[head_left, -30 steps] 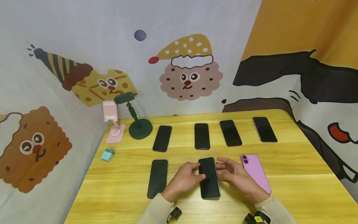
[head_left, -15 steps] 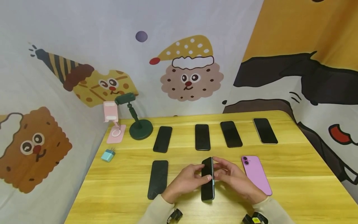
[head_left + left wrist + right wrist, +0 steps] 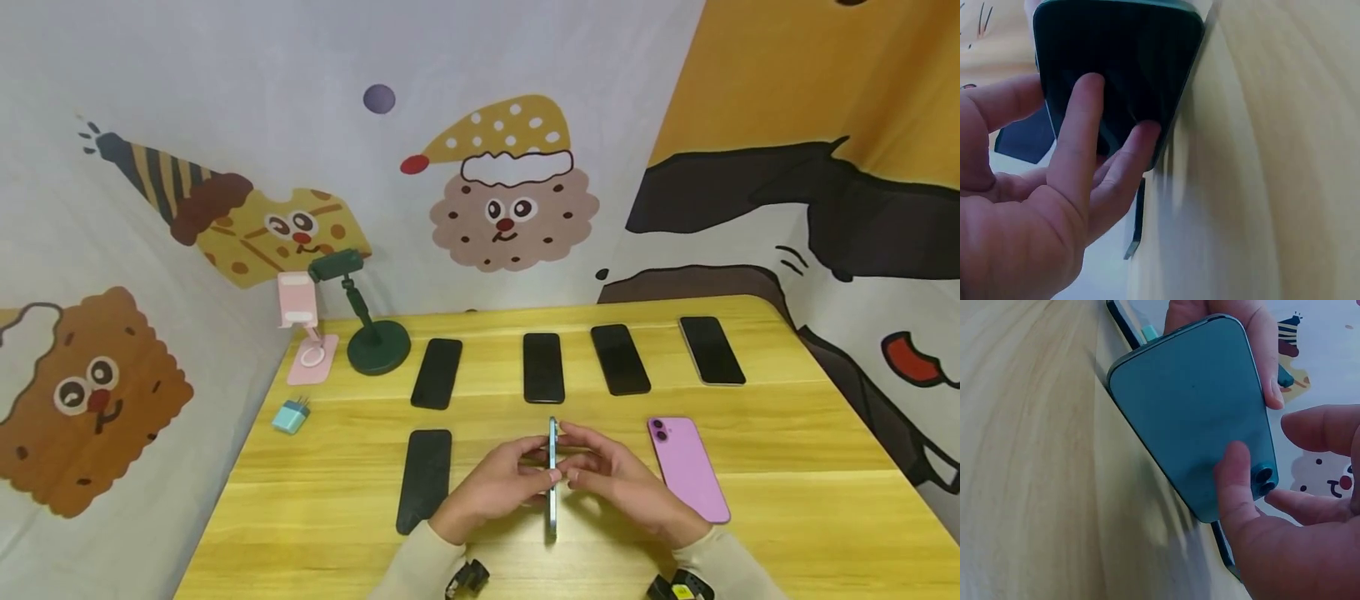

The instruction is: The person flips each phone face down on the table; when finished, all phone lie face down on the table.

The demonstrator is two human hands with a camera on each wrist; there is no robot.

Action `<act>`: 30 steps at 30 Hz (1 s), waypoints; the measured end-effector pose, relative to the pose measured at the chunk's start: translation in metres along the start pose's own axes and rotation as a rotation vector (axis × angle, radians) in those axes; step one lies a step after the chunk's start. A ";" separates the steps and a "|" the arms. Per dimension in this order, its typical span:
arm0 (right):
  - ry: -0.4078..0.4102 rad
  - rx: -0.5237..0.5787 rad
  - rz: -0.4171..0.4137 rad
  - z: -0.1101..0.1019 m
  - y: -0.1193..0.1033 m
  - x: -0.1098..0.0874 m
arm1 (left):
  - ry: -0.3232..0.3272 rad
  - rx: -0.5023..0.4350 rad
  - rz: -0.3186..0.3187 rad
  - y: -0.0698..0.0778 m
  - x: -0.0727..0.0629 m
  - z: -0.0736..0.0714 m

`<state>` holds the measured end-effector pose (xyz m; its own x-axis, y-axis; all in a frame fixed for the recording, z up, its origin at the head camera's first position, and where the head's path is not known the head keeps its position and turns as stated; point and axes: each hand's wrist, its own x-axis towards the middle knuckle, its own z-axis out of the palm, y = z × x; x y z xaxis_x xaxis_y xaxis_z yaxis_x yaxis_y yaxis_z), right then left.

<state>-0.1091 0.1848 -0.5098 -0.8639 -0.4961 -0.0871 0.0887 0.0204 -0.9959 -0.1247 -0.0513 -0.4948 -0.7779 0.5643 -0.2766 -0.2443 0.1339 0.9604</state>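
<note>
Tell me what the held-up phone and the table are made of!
The phone seems to have a smooth, satin-looking back, glass or plastic: no grain shows. The table looks like wood, maybe printed: streaky grain, slightly shiny top.

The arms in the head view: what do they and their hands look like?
The person wears plain cream long sleeves. The left hand and right hand are bare, without gloves. A small black gadget sits at the left wrist; black gear with a yellow patch sits at the right.
</note>
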 end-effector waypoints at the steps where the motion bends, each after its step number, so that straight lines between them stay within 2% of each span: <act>1: 0.000 0.004 0.008 0.000 0.001 0.000 | 0.004 0.006 0.003 0.000 -0.001 -0.001; 5: 0.005 0.012 0.049 0.001 0.003 -0.002 | 0.030 0.030 0.013 0.001 -0.003 -0.005; 10: 0.028 -0.013 0.091 -0.001 0.005 -0.005 | 0.083 0.038 -0.009 0.001 -0.006 -0.009; 19: 0.058 -0.041 0.090 -0.004 0.005 -0.007 | 0.135 0.063 -0.022 -0.006 -0.004 -0.012; 26: 0.088 -0.081 0.093 -0.006 0.003 -0.009 | 0.152 0.121 -0.030 -0.009 -0.005 -0.013; 30: 0.097 -0.093 0.110 -0.006 0.002 -0.009 | 0.160 0.195 -0.031 -0.012 -0.003 -0.013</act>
<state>-0.1038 0.1944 -0.5111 -0.8959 -0.4000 -0.1934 0.1430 0.1526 -0.9779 -0.1271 -0.0657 -0.5055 -0.8574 0.4235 -0.2926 -0.1652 0.3121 0.9356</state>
